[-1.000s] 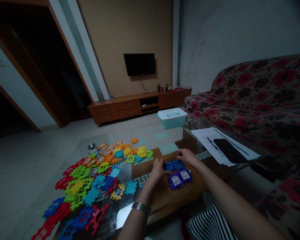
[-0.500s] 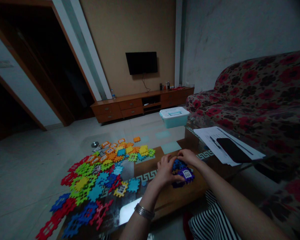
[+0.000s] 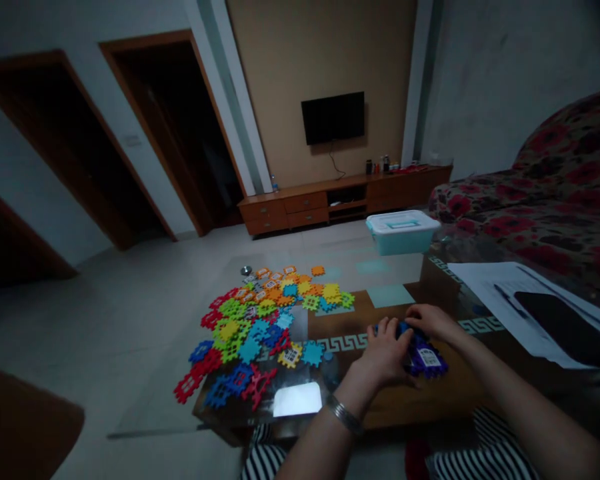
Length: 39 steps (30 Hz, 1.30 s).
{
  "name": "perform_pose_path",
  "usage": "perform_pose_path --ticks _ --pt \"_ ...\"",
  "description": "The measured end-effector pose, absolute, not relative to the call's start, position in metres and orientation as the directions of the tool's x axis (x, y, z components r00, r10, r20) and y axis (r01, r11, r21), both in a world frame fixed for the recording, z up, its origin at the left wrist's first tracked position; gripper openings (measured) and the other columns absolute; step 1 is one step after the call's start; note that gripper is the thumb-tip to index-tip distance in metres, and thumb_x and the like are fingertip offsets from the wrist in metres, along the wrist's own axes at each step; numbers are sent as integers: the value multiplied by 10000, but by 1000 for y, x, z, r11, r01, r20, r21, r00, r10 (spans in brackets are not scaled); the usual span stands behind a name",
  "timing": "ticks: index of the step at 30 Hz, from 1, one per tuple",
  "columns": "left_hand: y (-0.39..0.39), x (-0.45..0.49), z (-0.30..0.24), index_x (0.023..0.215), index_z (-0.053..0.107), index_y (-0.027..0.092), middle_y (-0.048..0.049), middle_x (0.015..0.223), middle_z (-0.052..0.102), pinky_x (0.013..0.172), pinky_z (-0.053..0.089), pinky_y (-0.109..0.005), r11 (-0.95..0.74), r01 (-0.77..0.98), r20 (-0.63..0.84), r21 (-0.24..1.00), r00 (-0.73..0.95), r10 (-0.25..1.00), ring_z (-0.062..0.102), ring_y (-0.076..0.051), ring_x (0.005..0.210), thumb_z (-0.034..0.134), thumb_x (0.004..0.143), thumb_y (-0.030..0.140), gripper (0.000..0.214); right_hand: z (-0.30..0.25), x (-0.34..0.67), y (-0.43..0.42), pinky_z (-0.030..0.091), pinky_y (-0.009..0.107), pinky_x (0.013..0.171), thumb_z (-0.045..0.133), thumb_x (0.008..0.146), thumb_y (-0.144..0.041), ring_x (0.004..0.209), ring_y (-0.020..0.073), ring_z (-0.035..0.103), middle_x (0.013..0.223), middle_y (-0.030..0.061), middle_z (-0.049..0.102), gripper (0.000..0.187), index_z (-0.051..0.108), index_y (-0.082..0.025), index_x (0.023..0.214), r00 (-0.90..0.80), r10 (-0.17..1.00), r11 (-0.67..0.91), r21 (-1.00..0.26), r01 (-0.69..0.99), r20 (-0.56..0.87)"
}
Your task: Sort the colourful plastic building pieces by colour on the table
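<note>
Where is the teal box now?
In the head view, the box sits right of centre, beyond the papers, left of the sofa.

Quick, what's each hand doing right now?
Left hand: closed on the blue interlocking plastic pieces.
Right hand: closed on the same pieces, just above the purple window piece.

Our left hand (image 3: 383, 357) and right hand (image 3: 430, 322) cup a clump of interlocking blue and purple plastic pieces (image 3: 420, 357) on the glass-topped surface (image 3: 405, 400), near a spread heap of multicoloured pieces (image 3: 265, 320), with papers (image 3: 500, 287) and a phone (image 3: 565, 327) to the right.
</note>
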<state>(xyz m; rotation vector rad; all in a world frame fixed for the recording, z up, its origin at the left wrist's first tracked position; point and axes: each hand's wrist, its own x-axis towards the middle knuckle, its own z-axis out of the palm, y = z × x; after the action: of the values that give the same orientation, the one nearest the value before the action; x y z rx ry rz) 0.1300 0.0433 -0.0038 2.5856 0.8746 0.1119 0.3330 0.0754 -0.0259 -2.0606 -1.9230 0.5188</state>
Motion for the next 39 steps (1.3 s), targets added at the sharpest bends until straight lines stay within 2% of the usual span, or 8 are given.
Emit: perform_pose_path --ticks 4,7,13,20,24,27,31,39 --pt "39 124 -2 1487 259 245 -205 1571 215 1093 214 -705 -712 538 2 451 798 603 179 -418 1445 727 702 598 980 -35 336 80 488 289 756 596 816 -298 887 248 699 933 110 752 200 749 -188 881 84 996 -72 -374 925 15" --pt "42 107 12 1473 296 237 -193 1561 245 1110 235 -667 -624 638 7 451 696 718 195 -401 1441 668 786 540 838 -28 325 86 489 348 825 561 844 -309 955 287 678 1031 161 725 271 723 -165 1006 115 980 -62 -304 951 160" --pt "45 15 53 1307 506 177 -179 1493 353 1097 281 -581 -327 914 8 240 335 942 280 -366 1394 514 832 130 477 -3 236 81 449 365 925 527 871 -230 1029 275 619 1078 152 689 252 690 -180 1055 -130 966 210 -381 900 223" --pt "10 -110 71 1221 557 163 -178 1328 496 982 388 -513 115 993 -86 -1 -114 990 420 -341 1250 473 818 111 415 10 99 45 434 380 927 626 795 -122 1080 280 559 1134 138 630 365 641 -177 1155 -447 865 501 -429 752 228" --pt "-4 -138 70 1299 527 210 -193 1381 445 965 400 -583 13 1000 -236 19 -9 972 399 -390 1283 543 805 154 498 13 50 53 430 408 913 658 843 -260 1103 304 536 1146 148 607 349 619 -182 1181 -420 890 454 -413 790 177" --pt "-6 -144 64 1280 555 271 -170 1366 457 956 406 -610 -68 996 -325 59 83 942 412 -396 1278 573 781 141 516 8 22 63 411 440 931 677 838 -382 1145 337 511 1194 171 589 491 568 -177 1270 -352 924 383 -417 824 152" --pt "2 -149 58 1185 609 266 -126 1248 522 945 450 -475 -57 996 -287 62 73 955 491 -314 1193 496 819 120 410 1 -7 70 396 473 931 688 820 -403 1177 354 485 1238 177 577 606 490 -208 1360 -283 951 310 -416 855 126" --pt "20 -162 48 1079 629 216 -95 1110 574 869 436 -292 11 990 -165 138 12 986 563 -217 1058 462 856 129 292 4 -18 75 390 475 928 713 782 -312 1172 354 468 1228 148 600 517 567 -234 1273 -250 961 278 -425 861 121"
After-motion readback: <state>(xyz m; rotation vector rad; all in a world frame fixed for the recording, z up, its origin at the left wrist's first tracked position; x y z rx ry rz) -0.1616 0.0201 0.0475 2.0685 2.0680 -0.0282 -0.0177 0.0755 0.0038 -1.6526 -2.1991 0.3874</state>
